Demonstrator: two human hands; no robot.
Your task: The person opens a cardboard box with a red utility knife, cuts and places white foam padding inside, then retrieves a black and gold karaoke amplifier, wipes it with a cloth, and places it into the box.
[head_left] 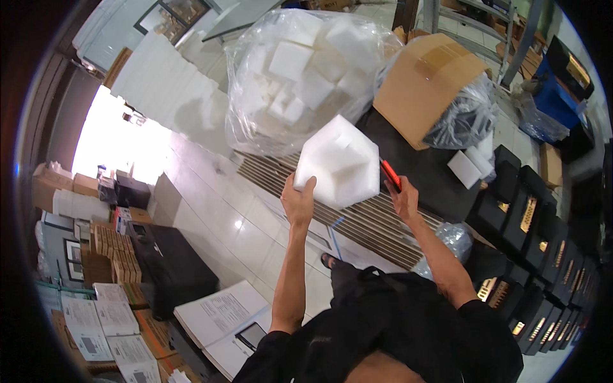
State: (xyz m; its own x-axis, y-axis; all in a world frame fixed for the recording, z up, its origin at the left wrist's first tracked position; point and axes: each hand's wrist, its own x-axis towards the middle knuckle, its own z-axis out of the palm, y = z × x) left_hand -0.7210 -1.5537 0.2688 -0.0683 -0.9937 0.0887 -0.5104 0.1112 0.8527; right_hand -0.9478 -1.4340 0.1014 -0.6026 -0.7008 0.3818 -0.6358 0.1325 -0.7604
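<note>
My left hand (299, 199) grips a white foam block (335, 163) with a hollowed face, thumb over its lower-left edge. My right hand (403, 200) is closed on a red-and-black tool (391, 175), apparently a cutter, held beside the block's right edge; its tip is too small to make out. Beyond the block is a large clear bag (300, 70) of white foam pieces. Loose white foam pieces (465, 168) lie on a dark surface to the right.
A cardboard box (421, 76) sits right of the bag, near a metal ladder (501, 29). Rows of black items (514, 236) with gold parts fill the right. Boxes (112, 252) and a black case (169, 268) stand left. A slatted surface (377, 230) lies below the block.
</note>
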